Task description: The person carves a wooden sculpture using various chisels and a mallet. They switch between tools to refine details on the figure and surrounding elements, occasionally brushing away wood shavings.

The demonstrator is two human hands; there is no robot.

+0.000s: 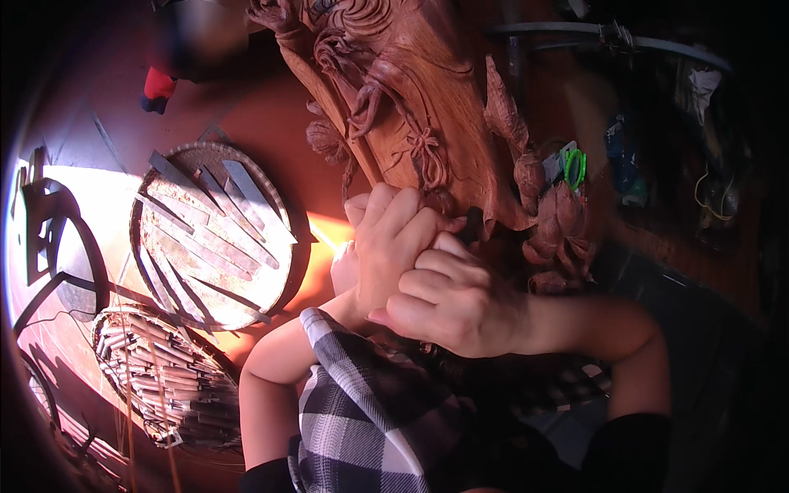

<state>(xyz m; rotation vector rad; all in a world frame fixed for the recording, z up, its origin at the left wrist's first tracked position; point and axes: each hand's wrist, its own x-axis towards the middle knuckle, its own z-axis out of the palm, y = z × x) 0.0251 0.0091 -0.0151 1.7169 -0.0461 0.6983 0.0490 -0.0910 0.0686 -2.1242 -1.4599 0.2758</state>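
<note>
Wood carving (456, 135) lies ahead of my left hand (393, 242) and right hand (460, 302), long axis running away from me. Left is nearer; both are curled, touching; I cannot tell whether they grip anything.

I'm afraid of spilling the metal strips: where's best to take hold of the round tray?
I'd grip the round tray by its upper-right rim, coming from the right, the side nearest the left hand. That stretch looks bare, while one of the flat metal strips sticks past the rim at upper left. Keep it level; the strips seem loose.
</note>
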